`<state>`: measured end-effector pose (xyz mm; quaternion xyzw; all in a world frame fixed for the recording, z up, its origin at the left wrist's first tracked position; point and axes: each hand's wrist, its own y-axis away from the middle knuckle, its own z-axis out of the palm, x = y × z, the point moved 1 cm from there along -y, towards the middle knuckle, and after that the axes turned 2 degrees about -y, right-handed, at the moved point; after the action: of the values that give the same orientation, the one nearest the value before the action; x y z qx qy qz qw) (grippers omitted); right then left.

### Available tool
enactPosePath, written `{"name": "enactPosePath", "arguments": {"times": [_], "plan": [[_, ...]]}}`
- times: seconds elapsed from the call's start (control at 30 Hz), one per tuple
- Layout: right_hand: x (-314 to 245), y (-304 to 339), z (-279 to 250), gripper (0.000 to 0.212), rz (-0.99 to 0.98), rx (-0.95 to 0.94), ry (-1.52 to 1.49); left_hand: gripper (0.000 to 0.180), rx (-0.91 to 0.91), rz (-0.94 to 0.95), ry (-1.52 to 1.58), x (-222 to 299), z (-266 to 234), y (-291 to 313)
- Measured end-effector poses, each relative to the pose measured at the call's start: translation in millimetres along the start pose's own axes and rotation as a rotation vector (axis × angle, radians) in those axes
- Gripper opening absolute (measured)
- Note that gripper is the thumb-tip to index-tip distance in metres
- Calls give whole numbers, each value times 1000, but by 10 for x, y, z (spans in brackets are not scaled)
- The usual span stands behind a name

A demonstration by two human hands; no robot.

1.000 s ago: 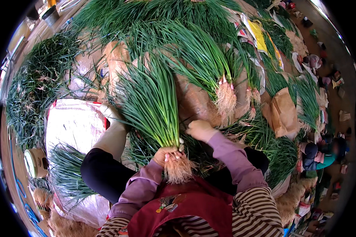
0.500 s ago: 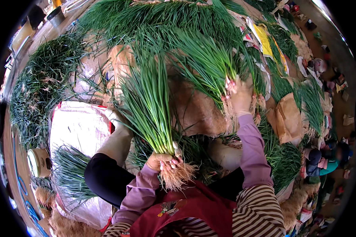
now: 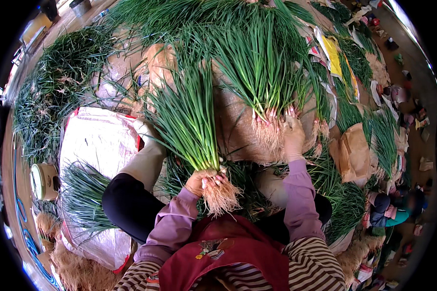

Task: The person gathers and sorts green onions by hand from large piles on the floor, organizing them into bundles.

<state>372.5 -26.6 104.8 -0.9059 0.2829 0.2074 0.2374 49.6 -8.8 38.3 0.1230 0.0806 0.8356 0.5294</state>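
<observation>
My left hand (image 3: 199, 182) is closed around the lower stalks of a thick bunch of spring onions (image 3: 195, 131). Their green leaves fan away from me, and pinkish bulbs and pale hairy roots hang out on the near side of the fist. To the right, a loose spread of more spring onions (image 3: 264, 80) lies on brown sheeting, roots toward me. At the bulbs on its right side, my right hand (image 3: 294, 138) has its fingers pinched together on a few stalks. Its fingertips are partly lost among the roots.
Cut greens (image 3: 48, 92) are heaped at the left. A white sack (image 3: 97, 140) lies by my left foot, with another bundle (image 3: 85, 199) on it. Beyond stand a cream tub (image 3: 44, 182) and a blue hose (image 3: 22, 213). Brown paper (image 3: 352, 150) and a person (image 3: 398, 208) are at right.
The onions by my right hand have gone from a gathered, lifted clump to a wider spread on the sheeting. My right hand has moved slightly nearer me; the left bunch has shifted a little farther away.
</observation>
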Motion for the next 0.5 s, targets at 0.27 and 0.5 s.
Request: {"name": "enactPosePath", "arguments": {"times": [0.27, 0.5], "plan": [[-264, -538, 182, 37, 293, -238, 179, 41, -12, 9, -61, -51, -192, -81], [-310, -230, 291, 9, 81, -168, -122, 45, -75, 14, -24, -51, -216, -84]]}}
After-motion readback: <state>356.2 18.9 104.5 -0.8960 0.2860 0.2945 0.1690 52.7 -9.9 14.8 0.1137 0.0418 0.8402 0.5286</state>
